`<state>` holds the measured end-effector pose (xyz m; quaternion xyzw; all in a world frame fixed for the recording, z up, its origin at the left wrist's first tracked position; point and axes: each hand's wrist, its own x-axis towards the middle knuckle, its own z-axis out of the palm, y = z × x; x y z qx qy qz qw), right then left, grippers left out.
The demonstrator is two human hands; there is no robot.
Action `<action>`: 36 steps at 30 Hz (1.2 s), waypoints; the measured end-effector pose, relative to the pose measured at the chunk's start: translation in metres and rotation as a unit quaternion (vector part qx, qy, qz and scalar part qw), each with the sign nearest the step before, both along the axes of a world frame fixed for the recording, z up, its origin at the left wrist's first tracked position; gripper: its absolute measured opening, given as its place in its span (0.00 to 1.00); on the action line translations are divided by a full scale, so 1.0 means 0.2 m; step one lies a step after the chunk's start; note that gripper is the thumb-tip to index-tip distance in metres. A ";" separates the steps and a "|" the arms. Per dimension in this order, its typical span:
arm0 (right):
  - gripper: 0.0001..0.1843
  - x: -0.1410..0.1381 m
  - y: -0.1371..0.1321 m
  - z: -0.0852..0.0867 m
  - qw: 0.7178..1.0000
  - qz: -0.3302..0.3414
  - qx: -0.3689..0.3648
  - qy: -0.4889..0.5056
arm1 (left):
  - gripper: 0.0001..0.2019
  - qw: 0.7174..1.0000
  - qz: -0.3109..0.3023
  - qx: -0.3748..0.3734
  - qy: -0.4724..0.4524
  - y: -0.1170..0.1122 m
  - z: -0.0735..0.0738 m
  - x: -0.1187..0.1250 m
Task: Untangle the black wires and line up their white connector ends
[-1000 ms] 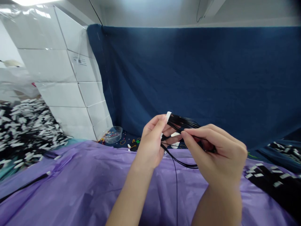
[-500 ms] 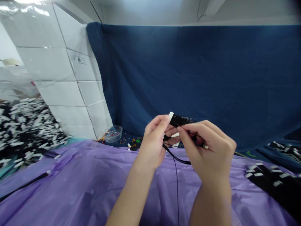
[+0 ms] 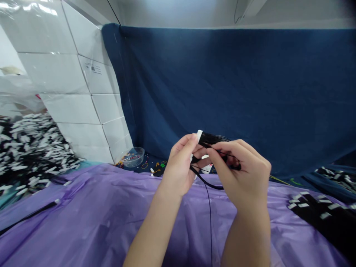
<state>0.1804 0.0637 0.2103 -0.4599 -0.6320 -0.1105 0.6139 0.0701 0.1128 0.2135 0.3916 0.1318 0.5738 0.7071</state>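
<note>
Both hands are raised above a purple plastic sheet (image 3: 91, 218). My left hand (image 3: 180, 167) pinches the white connector (image 3: 199, 135) at the end of a bundle of thin black wires (image 3: 213, 139). My right hand (image 3: 240, 172) is closed on the same bundle just to the right, thumb and forefinger pinching the wires. A loop of black wire (image 3: 205, 182) sags below the hands and one strand hangs straight down between my forearms.
A heap of black wire sets with white connectors (image 3: 30, 144) lies at the left. More such sets (image 3: 317, 211) lie at the right. A clear plastic bowl (image 3: 133, 157) with small parts stands by stacked white boxes (image 3: 69, 92). A blue cloth (image 3: 236, 92) hangs behind.
My right hand has slid left along the wires toward the connector, gathering the spread strands into a tighter bundle. My left hand has stayed in place.
</note>
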 end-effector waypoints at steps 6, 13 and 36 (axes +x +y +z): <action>0.10 0.13 -0.05 -0.03 0.992 0.024 0.034 0.119 | 0.08 0.993 0.080 -0.020 -0.087 0.07 0.02 -0.08; 0.10 0.21 -0.04 -0.09 0.918 0.161 -0.360 -0.031 | 0.08 0.970 0.126 -0.088 -0.189 0.12 0.04 -0.13; 0.02 0.23 0.14 -0.16 0.883 0.391 -0.084 0.245 | 0.09 0.969 0.101 -0.084 -0.208 0.09 0.05 -0.11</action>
